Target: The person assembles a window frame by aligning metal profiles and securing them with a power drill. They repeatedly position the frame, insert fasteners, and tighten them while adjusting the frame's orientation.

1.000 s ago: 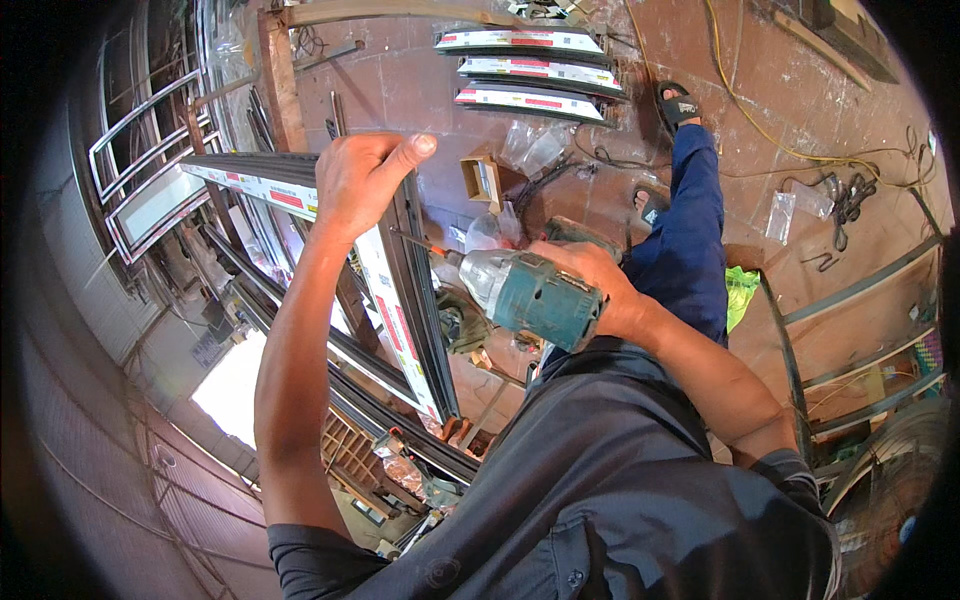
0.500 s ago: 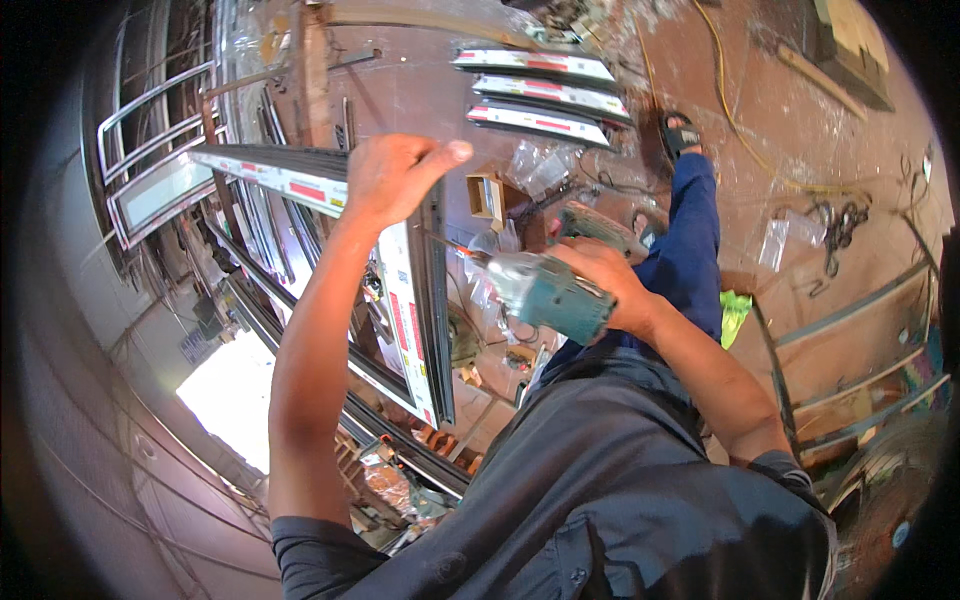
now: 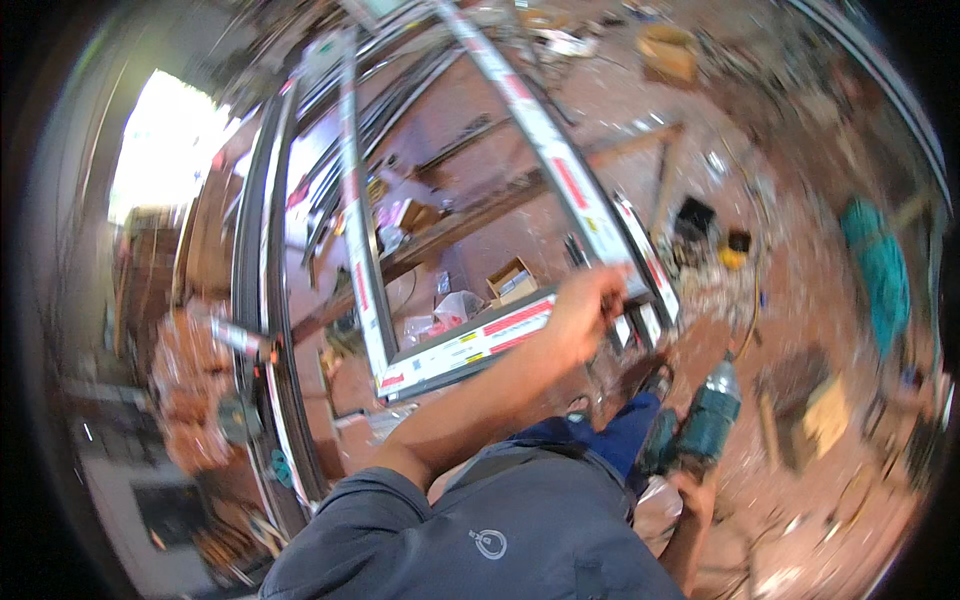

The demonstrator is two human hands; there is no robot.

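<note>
A large rectangular frame [image 3: 570, 175] with dark edges and a white film with red marks stretches away from me. My left hand [image 3: 585, 312] is over its near right corner, fingers bent together; whatever they may hold is too small and blurred to make out. Low on my right side, my right hand [image 3: 695, 487] is wrapped round a teal cordless drill [image 3: 712, 415]. The drill's grey nose points away from me, apart from the frame. Beside that corner lie short mitred profile pieces [image 3: 650, 255] with similar film.
A brown beam [image 3: 470, 225] runs beneath the frame. Long dark profiles [image 3: 262, 250] stand at the left, beside plastic-wrapped orange-brown goods [image 3: 190, 390]. An open cardboard box [image 3: 511, 280] shows through the frame. On the right are a wooden block [image 3: 815, 420] and a teal bundle [image 3: 875, 270].
My view has swung round, bringing the whole frame into sight. The drill has gone from beside the frame to low at my right. My left hand is now at a frame corner.
</note>
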